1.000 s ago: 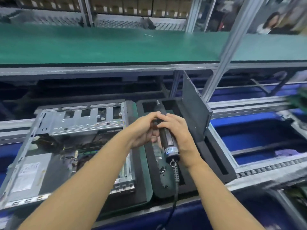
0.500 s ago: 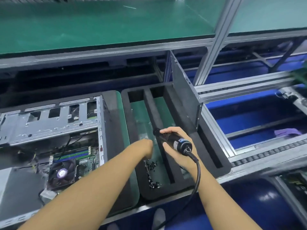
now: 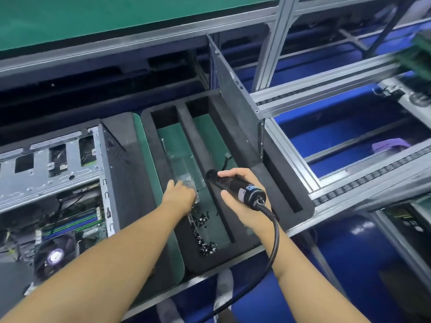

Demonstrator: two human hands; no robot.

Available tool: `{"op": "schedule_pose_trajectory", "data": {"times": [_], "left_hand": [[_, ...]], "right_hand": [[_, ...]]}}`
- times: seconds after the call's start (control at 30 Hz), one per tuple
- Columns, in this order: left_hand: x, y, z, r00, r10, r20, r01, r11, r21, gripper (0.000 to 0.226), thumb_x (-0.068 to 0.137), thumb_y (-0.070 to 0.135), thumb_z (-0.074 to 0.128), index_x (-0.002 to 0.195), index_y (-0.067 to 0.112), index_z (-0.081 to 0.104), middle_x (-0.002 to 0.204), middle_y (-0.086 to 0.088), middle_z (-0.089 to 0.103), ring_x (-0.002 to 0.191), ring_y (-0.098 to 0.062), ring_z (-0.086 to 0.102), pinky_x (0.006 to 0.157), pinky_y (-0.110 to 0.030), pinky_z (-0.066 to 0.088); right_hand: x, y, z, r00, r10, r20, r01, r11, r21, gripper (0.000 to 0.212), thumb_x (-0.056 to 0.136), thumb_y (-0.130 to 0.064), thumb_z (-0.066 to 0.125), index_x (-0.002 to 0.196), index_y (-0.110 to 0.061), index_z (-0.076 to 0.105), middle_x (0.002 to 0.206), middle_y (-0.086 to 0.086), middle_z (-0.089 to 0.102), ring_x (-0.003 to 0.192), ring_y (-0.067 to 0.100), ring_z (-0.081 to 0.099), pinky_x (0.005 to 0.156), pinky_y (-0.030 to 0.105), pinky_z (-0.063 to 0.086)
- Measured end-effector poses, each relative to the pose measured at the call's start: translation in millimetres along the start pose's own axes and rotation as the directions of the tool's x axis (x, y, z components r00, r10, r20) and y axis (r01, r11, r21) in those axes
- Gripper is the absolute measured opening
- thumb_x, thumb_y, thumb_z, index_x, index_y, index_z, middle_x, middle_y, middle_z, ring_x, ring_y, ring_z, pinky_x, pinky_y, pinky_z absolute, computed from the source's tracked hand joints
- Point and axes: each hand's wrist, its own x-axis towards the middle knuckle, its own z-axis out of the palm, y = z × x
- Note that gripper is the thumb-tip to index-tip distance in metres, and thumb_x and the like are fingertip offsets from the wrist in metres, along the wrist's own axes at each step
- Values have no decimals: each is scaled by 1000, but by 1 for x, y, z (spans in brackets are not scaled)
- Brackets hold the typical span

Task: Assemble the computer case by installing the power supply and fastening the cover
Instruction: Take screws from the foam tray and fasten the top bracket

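- Your left hand (image 3: 180,197) reaches into the left compartment of the black foam tray (image 3: 288,199), knuckles up, fingertips down on a clear plastic wrapper (image 3: 180,166). The back of the hand hides the fingers, so you cannot tell whether they pinch anything.
- Your right hand (image 3: 242,208) is wrapped firmly round the barrel of the electric screwdriver (image 3: 235,186), held just above the tray's centre divider. The tool's nose points to 10 o'clock. Its black cable (image 3: 276,231) leaves the tail toward 5 o'clock and drops past the bench edge.
- Loose black screws (image 3: 205,245) lie scattered on the green floor of the same left compartment, at 6 o'clock from your left hand, the nearest ones just beside your wrist.
- The computer case (image 3: 53,183) lies open at 9 o'clock from the tray, just beside it, with its metal drive cage uppermost and memory sticks and a cooler fan showing inside.
- The grey cover panel (image 3: 233,101) stands on edge along the tray's right side, at 12 o'clock from your right hand and well apart from the case.
- A green-topped shelf (image 3: 93,17) spans the frame at 12 o'clock; aluminium conveyor rails (image 3: 326,94) over blue bins run off toward 3 o'clock.
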Motion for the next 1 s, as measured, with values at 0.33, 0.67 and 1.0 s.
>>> {"op": "schedule_pose_trajectory", "data": {"times": [0.33, 0.67, 1.0], "left_hand": [[24, 27, 21, 994, 84, 63, -96, 969, 229, 18, 95, 29, 60, 111, 22, 63, 107, 3, 72, 104, -19, 65, 111, -37, 20], [33, 39, 37, 997, 76, 16, -77, 948, 309, 23, 94, 16, 50, 109, 29, 62, 105, 8, 72, 101, -18, 66, 107, -37, 24], [33, 14, -7, 997, -51, 55, 72, 836, -544, 16, 83, 10, 65, 97, 6, 72, 97, -14, 72, 90, -27, 69, 77, -29, 52]], "right_hand": [[-4, 5, -12, 999, 50, 18, -51, 998, 23, 37, 85, 1, 72, 119, -13, 64, 124, 0, 68, 117, 26, 65, 101, 39, 52], [1, 10, -14, 996, 78, 51, -81, 994, 68, 36, 88, 3, 71, 121, -6, 62, 126, 1, 67, 120, 27, 64, 106, 42, 50], [16, 2, -5, 995, 87, 53, -90, 994, 55, 38, 85, 3, 71, 119, -11, 63, 123, 1, 69, 117, 25, 65, 101, 30, 50]]}}
